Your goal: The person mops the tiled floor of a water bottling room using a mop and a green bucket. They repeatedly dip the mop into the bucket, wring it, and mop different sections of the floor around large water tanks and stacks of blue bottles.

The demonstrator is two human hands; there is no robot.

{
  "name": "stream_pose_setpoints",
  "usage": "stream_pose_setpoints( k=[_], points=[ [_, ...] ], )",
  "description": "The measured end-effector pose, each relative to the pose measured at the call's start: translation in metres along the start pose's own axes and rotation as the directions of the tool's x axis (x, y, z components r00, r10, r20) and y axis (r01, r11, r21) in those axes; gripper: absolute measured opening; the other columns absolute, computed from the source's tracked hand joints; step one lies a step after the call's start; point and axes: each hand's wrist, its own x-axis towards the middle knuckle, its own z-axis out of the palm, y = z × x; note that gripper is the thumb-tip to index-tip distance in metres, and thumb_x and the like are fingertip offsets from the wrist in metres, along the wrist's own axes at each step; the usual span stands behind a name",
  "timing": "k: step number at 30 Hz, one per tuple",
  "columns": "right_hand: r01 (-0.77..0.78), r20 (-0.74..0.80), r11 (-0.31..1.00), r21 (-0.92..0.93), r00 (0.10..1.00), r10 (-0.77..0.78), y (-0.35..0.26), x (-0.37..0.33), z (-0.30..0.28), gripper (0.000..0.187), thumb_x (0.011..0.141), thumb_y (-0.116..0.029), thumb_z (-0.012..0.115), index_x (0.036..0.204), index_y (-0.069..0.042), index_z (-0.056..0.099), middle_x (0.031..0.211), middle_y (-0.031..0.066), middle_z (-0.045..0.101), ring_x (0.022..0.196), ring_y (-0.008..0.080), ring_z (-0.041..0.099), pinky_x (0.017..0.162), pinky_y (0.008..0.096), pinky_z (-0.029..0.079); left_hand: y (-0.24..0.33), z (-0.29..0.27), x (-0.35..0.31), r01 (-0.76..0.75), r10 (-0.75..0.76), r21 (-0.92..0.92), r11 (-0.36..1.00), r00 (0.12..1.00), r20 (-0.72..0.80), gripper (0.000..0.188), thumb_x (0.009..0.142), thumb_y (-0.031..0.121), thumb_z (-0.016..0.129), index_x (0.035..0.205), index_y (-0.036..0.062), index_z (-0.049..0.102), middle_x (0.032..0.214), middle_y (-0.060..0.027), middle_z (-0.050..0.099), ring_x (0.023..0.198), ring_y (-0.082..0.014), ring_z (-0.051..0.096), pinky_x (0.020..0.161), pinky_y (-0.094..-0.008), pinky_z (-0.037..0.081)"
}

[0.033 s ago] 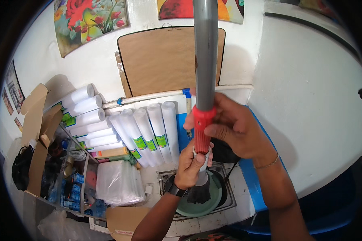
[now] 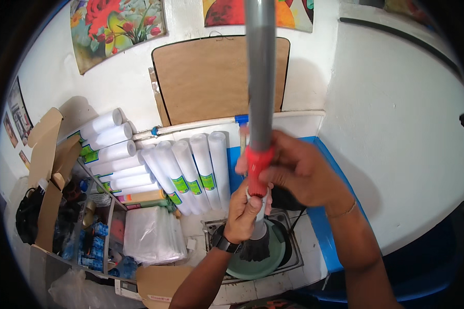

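Note:
A mop stands upright in front of me, with a grey metal pole (image 2: 261,77), a red ribbed collar (image 2: 259,164) and a light grey socket (image 2: 259,226). Its dark grey strands (image 2: 255,249) hang into a round green basin (image 2: 235,269). My left hand (image 2: 244,213) wraps the socket just below the collar and wears a dark wristwatch. Higher up, my right hand (image 2: 307,172) is closed round the red collar, thumb on the near side, fingers partly hidden behind the pole. The right hand and collar are smeared by motion.
Several white plastic rolls (image 2: 188,172) lean on the wall and lie on a shelf rack (image 2: 107,221) at left. A clear-wrapped stack (image 2: 152,234) and open cardboard box (image 2: 49,206) are nearby. Under the basin lies a metal grate (image 2: 296,252); a brown board (image 2: 216,77) stands behind.
My right hand has closed in on the red collar, its thumb shifting left and down. The pole's lower end and collar sit slightly lower. My left hand stays on the socket.

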Motion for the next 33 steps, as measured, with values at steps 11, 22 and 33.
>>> stream_pose_setpoints(
  k=[11, 22, 33],
  points=[
    [0.155, 0.004, 0.932, -0.328, 0.987, -0.163, 0.018, -0.004, 0.001, 0.060, 0.090, -0.014, 0.082, 0.140, 0.000, 0.052, 0.116, 0.0098, 0.070, 0.109, 0.0181, 0.067, 0.099, 0.0345, 0.054, -0.004, -0.011, 0.002, -0.112, 0.103, 0.199, 0.974, 0.993, 0.053, 0.053, 0.094, 0.023, 0.073, 0.137, -0.0012, 0.050, 0.105, -0.0073, 0.066, 0.092, -0.0166, 0.062, 0.085, -0.0299, 0.050],
    [0.033, -0.127, 0.929, -0.368, 0.988, -0.086, -0.018, 0.002, 0.018, 0.050, 0.084, -0.021, 0.087, 0.118, 0.001, 0.059, 0.101, 0.0118, 0.072, 0.092, 0.0174, 0.069, 0.083, 0.0332, 0.057, -0.012, -0.018, 0.005, -0.228, 0.240, 0.386, 0.894, 0.971, 0.016, 0.041, 0.095, 0.022, 0.072, 0.127, -0.0019, 0.060, 0.099, -0.0061, 0.068, 0.088, -0.0164, 0.065, 0.083, -0.0334, 0.052],
    [0.085, -0.192, 0.962, 0.261, 0.981, -0.034, 0.038, 0.028, 0.020, 0.029, 0.095, -0.027, 0.081, 0.089, -0.004, 0.064, 0.071, 0.0000, 0.060, 0.065, 0.0082, 0.060, 0.058, 0.0266, 0.048, -0.031, -0.018, 0.010, -0.001, -0.024, 0.228, 0.974, 0.994, 0.103, 0.026, 0.095, 0.014, 0.073, 0.114, 0.0019, 0.062, 0.086, -0.0031, 0.069, 0.079, -0.0130, 0.067, 0.071, -0.0292, 0.051]
  ],
)
